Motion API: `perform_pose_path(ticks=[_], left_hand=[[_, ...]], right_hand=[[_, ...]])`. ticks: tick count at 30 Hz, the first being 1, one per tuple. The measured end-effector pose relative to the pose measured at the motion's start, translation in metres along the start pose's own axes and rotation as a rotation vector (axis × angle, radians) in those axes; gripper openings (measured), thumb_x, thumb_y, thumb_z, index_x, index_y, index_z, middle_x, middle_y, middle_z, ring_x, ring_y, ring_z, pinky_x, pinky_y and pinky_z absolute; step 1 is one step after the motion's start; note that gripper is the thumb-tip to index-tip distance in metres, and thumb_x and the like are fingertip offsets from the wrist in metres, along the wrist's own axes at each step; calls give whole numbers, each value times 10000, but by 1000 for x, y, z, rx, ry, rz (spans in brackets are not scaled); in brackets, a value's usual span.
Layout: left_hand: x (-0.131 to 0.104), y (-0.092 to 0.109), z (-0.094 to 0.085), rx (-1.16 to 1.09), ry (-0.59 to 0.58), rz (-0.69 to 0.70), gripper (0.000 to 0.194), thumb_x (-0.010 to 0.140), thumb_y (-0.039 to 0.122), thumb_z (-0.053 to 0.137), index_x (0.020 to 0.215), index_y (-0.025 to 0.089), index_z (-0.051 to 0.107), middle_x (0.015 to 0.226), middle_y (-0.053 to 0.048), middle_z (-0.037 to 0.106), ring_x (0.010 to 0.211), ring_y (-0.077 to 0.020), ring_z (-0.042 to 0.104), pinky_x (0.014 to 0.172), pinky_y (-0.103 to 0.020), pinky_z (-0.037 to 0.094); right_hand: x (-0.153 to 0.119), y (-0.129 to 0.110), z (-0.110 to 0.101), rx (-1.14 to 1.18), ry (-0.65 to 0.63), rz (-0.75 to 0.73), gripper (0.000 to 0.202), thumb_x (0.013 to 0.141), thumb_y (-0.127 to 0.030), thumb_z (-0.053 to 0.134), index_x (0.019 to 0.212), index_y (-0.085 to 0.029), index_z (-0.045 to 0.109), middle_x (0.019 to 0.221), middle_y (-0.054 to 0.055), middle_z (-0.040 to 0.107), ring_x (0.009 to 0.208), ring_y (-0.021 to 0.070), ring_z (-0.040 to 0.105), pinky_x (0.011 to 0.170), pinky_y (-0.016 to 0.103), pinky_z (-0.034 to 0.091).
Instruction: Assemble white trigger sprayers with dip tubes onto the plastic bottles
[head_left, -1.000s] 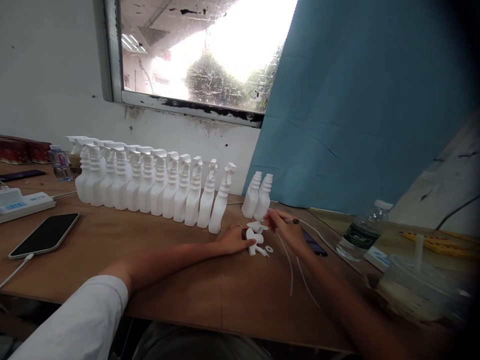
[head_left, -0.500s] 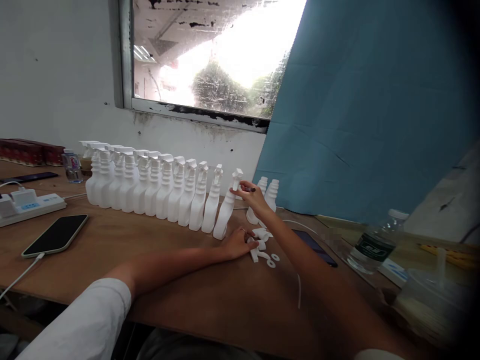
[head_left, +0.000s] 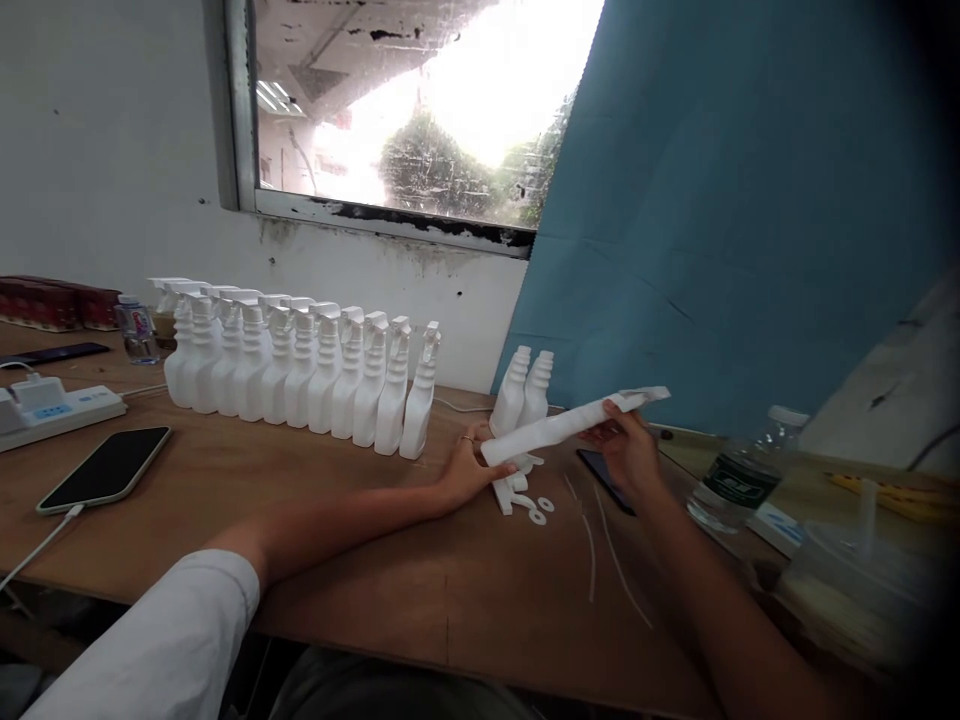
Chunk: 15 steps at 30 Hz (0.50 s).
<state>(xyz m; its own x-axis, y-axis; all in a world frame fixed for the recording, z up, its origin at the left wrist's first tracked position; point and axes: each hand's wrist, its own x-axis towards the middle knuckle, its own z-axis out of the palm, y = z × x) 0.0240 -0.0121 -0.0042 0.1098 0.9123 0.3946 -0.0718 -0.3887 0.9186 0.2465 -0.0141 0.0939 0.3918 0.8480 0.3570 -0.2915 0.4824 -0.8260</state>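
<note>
A white spray bottle (head_left: 551,430) lies tilted almost flat in the air between my two hands. My left hand (head_left: 469,473) is closed around its base end, at the left. On the right, my right hand (head_left: 628,445) grips the neck, just below the spray head (head_left: 654,394). Under the bottle, loose white spray-head parts (head_left: 510,495) lie on the table, partly hidden by it, and two small white rings (head_left: 545,505) rest beside them. Two uncapped white bottles (head_left: 534,395) stand just behind. To the left is a row of several white bottles with spray heads (head_left: 349,400).
Two thin tubes (head_left: 590,555) lie on the brown table (head_left: 360,590). A phone (head_left: 600,475) is partly behind my right hand; a water bottle (head_left: 742,480) and plastic cup (head_left: 855,570) stand right. At left are a charging phone (head_left: 105,468) and power strip (head_left: 82,408).
The spray bottle at the row's right end has been lifted, tipped over and moved right. My left hand has come up from the loose parts onto its base; my right hand has moved right.
</note>
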Motion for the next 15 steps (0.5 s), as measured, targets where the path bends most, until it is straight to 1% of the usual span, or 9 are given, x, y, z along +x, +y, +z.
perform_pose_path(ticks=[2, 3, 5, 6, 7, 9, 11, 13, 15], left_hand=[[0, 1, -1, 27, -41, 68, 596, 667, 315, 818, 1200, 185, 586, 1207, -132, 587, 1094, -281, 577, 931, -420, 480], [1, 2, -2, 28, -42, 83, 504, 708, 320, 786, 1158, 174, 613, 1184, -125, 603, 1075, -262, 583, 923, -391, 483], [2, 3, -2, -20, -32, 100, 435, 748, 337, 751, 1129, 166, 631, 1143, -105, 630, 1021, -222, 598, 889, -334, 491], [3, 4, -3, -54, -29, 105, 435, 761, 358, 738, 1136, 168, 628, 1112, -92, 640, 973, -203, 606, 845, -306, 502], [4, 4, -3, -93, -25, 99, 434, 777, 392, 717, 1136, 168, 623, 1065, -80, 647, 908, -183, 610, 778, -282, 513], [5, 6, -4, -166, -16, 62, 449, 810, 483, 654, 1115, 155, 614, 925, -56, 634, 737, -146, 586, 597, -241, 495], [6, 8, -5, -237, -13, 10, 495, 820, 566, 599, 1073, 140, 605, 780, -22, 580, 591, -115, 516, 455, -214, 423], [7, 9, -5, -289, -16, -11, 530, 787, 606, 615, 1026, 133, 593, 716, 2, 532, 538, -99, 475, 405, -201, 380], [7, 9, -4, -321, -36, -12, 543, 755, 621, 643, 986, 134, 579, 705, 11, 516, 533, -93, 471, 394, -195, 374]], right_hand=[[1, 4, -1, -1, 16, 56, 419, 498, -366, 859, 747, -214, 559, 564, -76, 501, 469, 94, 443, 430, 252, 489], [2, 5, 0, 4, 24, 51, 412, 504, -364, 864, 734, -212, 559, 555, -80, 483, 458, 84, 419, 399, 225, 452], [4, 6, 1, 37, 12, 3, 388, 523, -331, 874, 679, -206, 541, 516, -94, 408, 438, 60, 356, 359, 177, 359], [5, 6, 1, 61, -8, -29, 381, 531, -312, 877, 655, -204, 533, 506, -97, 382, 438, 53, 339, 358, 167, 331], [5, 5, 2, 84, -31, -60, 372, 538, -302, 878, 645, -202, 535, 511, -94, 387, 449, 52, 349, 371, 163, 332], [6, 2, 2, 109, -78, -90, 338, 555, -330, 873, 681, -205, 586, 588, -66, 505, 531, 68, 460, 456, 175, 413], [6, 0, 2, 109, -128, -78, 330, 583, -392, 855, 765, -215, 645, 759, -19, 631, 709, 116, 584, 608, 220, 503], [7, 0, 2, 110, -176, -60, 335, 598, -419, 844, 804, -225, 664, 858, 0, 663, 830, 152, 617, 734, 266, 532], [8, 0, 1, 121, -188, -73, 316, 595, -391, 848, 794, -244, 652, 848, -18, 656, 827, 150, 617, 787, 282, 535]])
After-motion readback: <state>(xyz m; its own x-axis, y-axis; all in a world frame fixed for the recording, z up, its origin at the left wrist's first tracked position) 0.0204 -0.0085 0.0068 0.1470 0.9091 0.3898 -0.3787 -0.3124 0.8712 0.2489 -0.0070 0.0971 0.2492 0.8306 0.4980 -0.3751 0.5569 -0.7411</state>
